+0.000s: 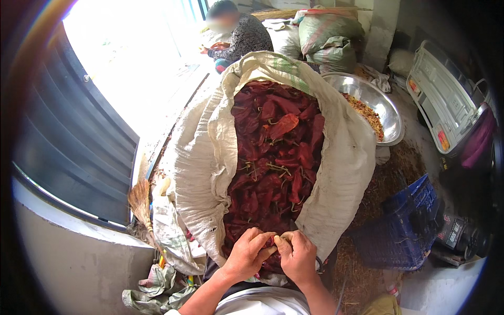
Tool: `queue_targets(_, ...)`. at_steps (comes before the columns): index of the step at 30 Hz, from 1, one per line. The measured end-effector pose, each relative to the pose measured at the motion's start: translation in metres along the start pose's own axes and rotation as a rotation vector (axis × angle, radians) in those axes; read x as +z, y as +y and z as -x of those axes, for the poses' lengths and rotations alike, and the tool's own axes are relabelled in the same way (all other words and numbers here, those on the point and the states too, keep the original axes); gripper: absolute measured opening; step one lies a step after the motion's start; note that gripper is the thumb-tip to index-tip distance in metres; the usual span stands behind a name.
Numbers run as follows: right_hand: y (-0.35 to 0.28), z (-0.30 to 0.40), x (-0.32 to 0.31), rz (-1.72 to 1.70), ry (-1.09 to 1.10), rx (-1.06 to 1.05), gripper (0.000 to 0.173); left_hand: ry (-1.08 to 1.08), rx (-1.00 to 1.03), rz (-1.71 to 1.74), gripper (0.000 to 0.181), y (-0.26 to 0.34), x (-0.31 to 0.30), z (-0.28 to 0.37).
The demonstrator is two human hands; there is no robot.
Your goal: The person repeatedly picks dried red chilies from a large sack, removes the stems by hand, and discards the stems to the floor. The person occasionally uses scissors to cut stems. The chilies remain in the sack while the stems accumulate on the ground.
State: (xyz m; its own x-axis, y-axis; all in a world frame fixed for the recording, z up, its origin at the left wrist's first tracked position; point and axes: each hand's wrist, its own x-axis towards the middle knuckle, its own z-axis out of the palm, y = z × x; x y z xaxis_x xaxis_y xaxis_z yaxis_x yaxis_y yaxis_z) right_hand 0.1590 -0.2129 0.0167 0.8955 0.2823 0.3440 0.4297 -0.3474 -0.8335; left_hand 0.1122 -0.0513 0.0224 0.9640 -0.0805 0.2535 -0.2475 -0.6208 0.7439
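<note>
A large white woven sack (346, 169) stands before me with its mouth rolled open, full of dried red chili peppers (271, 193). Over the near end of the sack, my left hand (248, 252) pinches a piece of dried red chili (271, 241), mostly hidden by the fingers. My right hand (295, 252) meets it there, thumb and fingertips closed on the same piece. A black loop (319, 265) shows beside the right wrist and a dark pointed tip above its knuckles; whether they belong to one tool I cannot tell.
A metal basin (388, 106) holds chili bits and seeds at the right, near a blue plastic crate (409, 224). A straw broom (139, 201) leans left by a dark metal door (75, 130). Beyond the sack sits another person (248, 35), near several stuffed sacks (328, 33).
</note>
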Motion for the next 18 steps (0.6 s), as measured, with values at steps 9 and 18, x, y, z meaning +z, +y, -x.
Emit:
queue_targets(9,-0.005,-0.002,-0.004,0.111,-0.007,-0.144,0.015,-0.062,-0.061,0.175,0.038,-0.003,0.002,0.003)
queue_targets(18,0.009,0.012,0.007,-0.292,-0.05,0.117,0.017,-0.035,-0.01,0.245,0.018,-0.006,0.005,0.006)
